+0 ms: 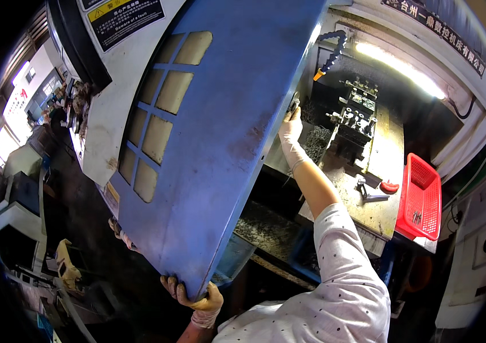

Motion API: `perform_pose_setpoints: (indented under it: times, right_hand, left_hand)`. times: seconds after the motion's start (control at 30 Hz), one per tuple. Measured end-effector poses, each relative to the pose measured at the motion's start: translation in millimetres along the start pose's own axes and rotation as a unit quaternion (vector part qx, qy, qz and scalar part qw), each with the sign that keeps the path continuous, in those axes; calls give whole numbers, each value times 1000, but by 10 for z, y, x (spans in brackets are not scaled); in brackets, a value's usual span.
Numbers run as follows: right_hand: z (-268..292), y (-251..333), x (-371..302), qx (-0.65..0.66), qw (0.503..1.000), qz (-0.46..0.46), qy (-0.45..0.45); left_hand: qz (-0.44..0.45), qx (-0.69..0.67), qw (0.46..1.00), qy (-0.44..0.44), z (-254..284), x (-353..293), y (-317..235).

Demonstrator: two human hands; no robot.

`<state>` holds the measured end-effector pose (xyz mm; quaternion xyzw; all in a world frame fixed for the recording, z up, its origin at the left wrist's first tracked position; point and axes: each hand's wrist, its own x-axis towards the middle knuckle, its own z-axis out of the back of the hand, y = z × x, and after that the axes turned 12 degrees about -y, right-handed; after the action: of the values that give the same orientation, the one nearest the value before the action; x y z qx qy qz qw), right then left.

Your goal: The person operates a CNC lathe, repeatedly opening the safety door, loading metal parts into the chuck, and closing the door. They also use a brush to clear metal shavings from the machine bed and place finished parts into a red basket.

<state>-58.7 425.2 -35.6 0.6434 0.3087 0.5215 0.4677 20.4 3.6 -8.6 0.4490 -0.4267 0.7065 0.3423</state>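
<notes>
1. Far left on my feed, a pale, hand-like shape [124, 235] sits at the lower left border of the panel; I cannot tell whose it is, or if it grips.
2. Next comes the blue panel [214, 131], with its grid of panes [174, 91]. Its long axis slants from the top of my view down toward the bottom and somewhat left. It lies between me and the machine's lit interior, covering the left part of the opening.
3. My left hand [194, 300] is at the panel's lowest corner, fingers curled around it, thumb on the right side. The panel rises up and away from these fingers.
4. My right hand [291, 128] is well up the panel's right edge, beside a small metal piece [294, 103]. The panel lies to its left. I cannot tell how tightly those fingers are closed. I judge the slanted edge between the hands to be the relation that counts; the right is nearer the interior.
5. Right of that stand the tool holders [360, 114], then the red basket [407, 197], both apart from the hands.
</notes>
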Motion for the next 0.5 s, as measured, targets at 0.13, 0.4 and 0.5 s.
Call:
perform_pose_setpoints:
  times: [0.13, 0.4, 0.5]
  right_hand:
    - [-195, -562, 299, 131, 986, 42, 91]
    - [-151, -384, 414, 97, 992, -39, 69]
    - [-165, -277, 415, 117, 988, -105, 8]
  left_hand:
    - [-5, -3, 1000, 13, -42, 10, -2]
    - [6, -38, 999, -9, -38, 5, -13]
    - [17, -42, 999, -12, -62, -33, 14]
